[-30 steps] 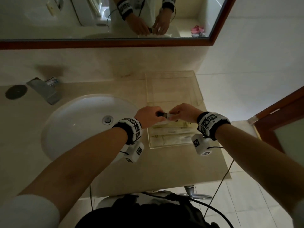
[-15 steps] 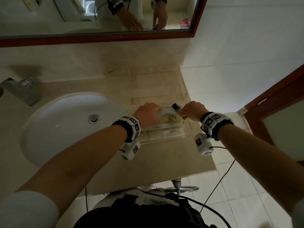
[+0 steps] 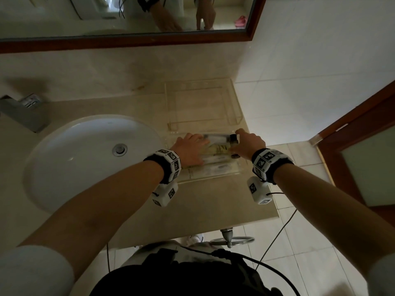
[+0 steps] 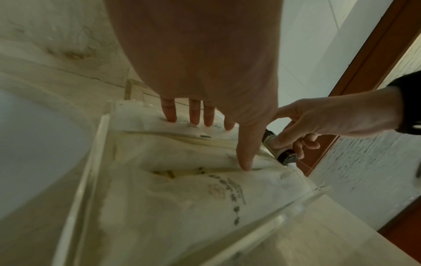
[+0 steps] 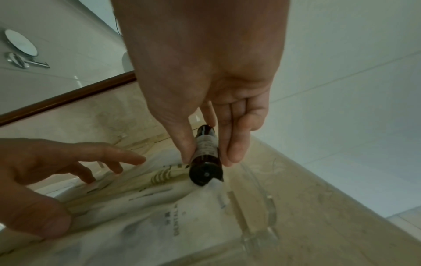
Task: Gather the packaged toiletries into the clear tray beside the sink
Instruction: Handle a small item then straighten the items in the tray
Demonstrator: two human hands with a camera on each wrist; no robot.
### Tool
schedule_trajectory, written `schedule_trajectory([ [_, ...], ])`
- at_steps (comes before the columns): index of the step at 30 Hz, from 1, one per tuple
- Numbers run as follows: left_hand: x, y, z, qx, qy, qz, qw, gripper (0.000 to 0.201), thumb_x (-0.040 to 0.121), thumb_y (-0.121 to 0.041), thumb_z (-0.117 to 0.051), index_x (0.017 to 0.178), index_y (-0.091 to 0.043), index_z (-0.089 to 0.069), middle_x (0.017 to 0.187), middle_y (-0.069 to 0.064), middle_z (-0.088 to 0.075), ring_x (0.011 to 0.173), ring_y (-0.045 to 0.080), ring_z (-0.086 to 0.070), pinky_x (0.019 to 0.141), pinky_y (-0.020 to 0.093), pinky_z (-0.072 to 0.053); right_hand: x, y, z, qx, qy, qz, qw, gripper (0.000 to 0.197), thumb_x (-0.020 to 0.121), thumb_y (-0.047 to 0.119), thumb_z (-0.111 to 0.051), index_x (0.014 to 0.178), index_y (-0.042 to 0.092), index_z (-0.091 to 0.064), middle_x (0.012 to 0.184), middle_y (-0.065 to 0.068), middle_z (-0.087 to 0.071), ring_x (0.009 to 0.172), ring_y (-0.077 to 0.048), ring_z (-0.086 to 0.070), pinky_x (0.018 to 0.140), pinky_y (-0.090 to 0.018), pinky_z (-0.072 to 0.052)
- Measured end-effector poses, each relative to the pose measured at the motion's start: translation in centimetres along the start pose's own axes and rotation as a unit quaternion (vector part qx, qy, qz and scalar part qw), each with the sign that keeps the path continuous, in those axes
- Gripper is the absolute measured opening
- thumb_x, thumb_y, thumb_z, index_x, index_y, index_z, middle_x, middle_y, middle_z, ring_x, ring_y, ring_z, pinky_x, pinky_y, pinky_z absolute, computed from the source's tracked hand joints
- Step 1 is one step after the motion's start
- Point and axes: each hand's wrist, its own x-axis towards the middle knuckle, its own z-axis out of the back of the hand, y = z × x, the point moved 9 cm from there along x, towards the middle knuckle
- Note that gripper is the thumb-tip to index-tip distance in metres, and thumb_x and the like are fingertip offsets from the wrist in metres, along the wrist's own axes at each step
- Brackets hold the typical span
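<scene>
A clear tray (image 3: 213,178) sits on the counter just right of the sink, with several white printed toiletry packets (image 3: 215,150) lying inside. My left hand (image 3: 192,146) lies flat on the packets (image 4: 182,180), fingers straight and pressing down on them. My right hand (image 3: 248,144) pinches a small dark bottle (image 5: 206,162) with a pale label between thumb and fingers. The bottle (image 3: 233,139) lies crosswise at the tray's right end, touching the packets (image 5: 148,207). The tray's left wall (image 4: 91,171) shows close beside the basin.
A second clear tray (image 3: 233,99) stands behind the first, against the back wall. The white basin (image 3: 85,157) and a metal faucet (image 3: 23,112) lie to the left. A mirror (image 3: 128,18) hangs above. The counter's front edge (image 3: 213,223) and a wooden door frame (image 3: 352,124) lie right.
Both hands held the bottle together above the tray. Now my left hand has let go and dropped flat onto the packets, and my right hand has lowered the bottle to the tray's right end.
</scene>
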Motion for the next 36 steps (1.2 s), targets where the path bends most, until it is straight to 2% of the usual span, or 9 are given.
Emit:
schedule_trajectory([
  [6, 0.2, 0.2, -0.6, 0.004, 0.015, 0.001, 1.0, 0.081, 0.086, -0.05, -0.056, 0.152, -0.028, -0.015, 0.157, 0.003, -0.013, 0.14, 0.028, -0.016, 0.11, 0.049, -0.023, -0.1, 0.5, -0.2, -0.02, 0.014, 0.03, 0.999, 0.047, 0.083, 0.028, -0.059, 0.128, 0.029, -0.044, 0.087, -0.004, -0.062, 0.076, -0.025, -0.06, 0.063, -0.029, -0.046],
  [9, 0.2, 0.1, -0.7, 0.005, 0.02, -0.001, 1.0, 0.084, 0.085, -0.052, -0.058, 0.152, -0.027, -0.015, 0.158, 0.004, -0.011, 0.142, 0.029, -0.014, 0.112, 0.051, -0.022, -0.1, 0.6, 0.0, -0.045, 0.009, 0.034, 0.998, 0.046, 0.084, 0.028, -0.059, 0.128, 0.027, -0.047, 0.094, -0.007, -0.064, 0.081, -0.027, -0.06, 0.066, -0.029, -0.044],
  [15, 0.1, 0.1, -0.7, 0.005, 0.02, -0.001, 1.0, 0.087, 0.083, -0.055, -0.06, 0.151, -0.027, -0.015, 0.158, 0.004, -0.01, 0.142, 0.028, -0.014, 0.112, 0.051, -0.022, 0.1, 0.1, -0.4, -0.077, 0.022, 0.015, 0.997, 0.027, 0.086, 0.028, -0.055, 0.109, 0.014, -0.058, 0.098, -0.009, -0.065, 0.086, -0.029, -0.061, 0.072, -0.032, -0.049],
  [18, 0.2, 0.1, -0.8, 0.011, 0.021, -0.003, 1.0, 0.089, 0.082, -0.059, -0.06, 0.151, -0.027, -0.015, 0.158, 0.005, -0.01, 0.142, 0.029, -0.014, 0.112, 0.051, -0.023, 0.2, 0.3, -0.8, -0.057, 0.027, 0.017, 0.998, 0.026, 0.087, 0.028, -0.055, 0.108, 0.014, -0.06, 0.099, -0.01, -0.066, 0.088, -0.03, -0.063, 0.081, -0.038, -0.054],
  [21, 0.2, 0.1, -0.9, 0.014, 0.019, -0.004, 1.0, 0.088, 0.082, -0.058, -0.06, 0.151, -0.027, -0.015, 0.158, 0.005, -0.01, 0.142, 0.03, -0.015, 0.112, 0.051, -0.023, 0.1, 0.6, -1.0, -0.057, 0.026, 0.025, 0.998, 0.023, 0.087, 0.025, -0.056, 0.105, 0.014, -0.064, 0.1, -0.01, -0.068, 0.085, -0.029, -0.063, 0.078, -0.036, -0.054],
  [28, -0.1, 0.1, -1.1, 0.044, 0.015, -0.011, 0.999, 0.088, 0.082, -0.064, -0.054, 0.151, -0.03, -0.012, 0.159, 0.004, -0.005, 0.143, 0.029, -0.011, 0.113, 0.05, -0.018, -0.2, 1.0, -0.9, -0.114, 0.023, 0.047, 0.992, 0.032, 0.09, 0.033, -0.051, 0.118, 0.02, -0.06, 0.106, -0.007, -0.065, 0.095, -0.028, -0.061, 0.076, -0.033, -0.048],
  [32, -0.3, 1.0, -1.7, 0.04, 0.028, -0.013, 0.999, 0.092, 0.08, -0.069, -0.053, 0.152, -0.034, -0.007, 0.161, 0.002, 0.008, 0.146, 0.029, 0.003, 0.116, 0.052, -0.006, -0.7, 2.2, -0.6, -0.109, -0.018, 0.119, 0.987, 0.043, 0.091, 0.034, -0.052, 0.131, 0.019, -0.048, 0.124, -0.01, -0.049, 0.115, -0.028, -0.047, 0.089, -0.042, -0.047],
  [36, -0.8, 1.4, -2.6, 0.024, 0.052, -0.015, 0.998, 0.1, 0.075, -0.073, -0.056, 0.152, -0.037, -0.002, 0.16, 0.002, 0.019, 0.146, 0.028, 0.017, 0.116, 0.055, 0.005, -1.4, 4.2, -1.7, -0.106, 0.03, 0.21, 0.971, 0.076, 0.083, 0.04, -0.067, 0.147, 0.024, -0.03, 0.148, -0.008, -0.029, 0.135, -0.026, -0.027, 0.104, -0.043, -0.04],
])
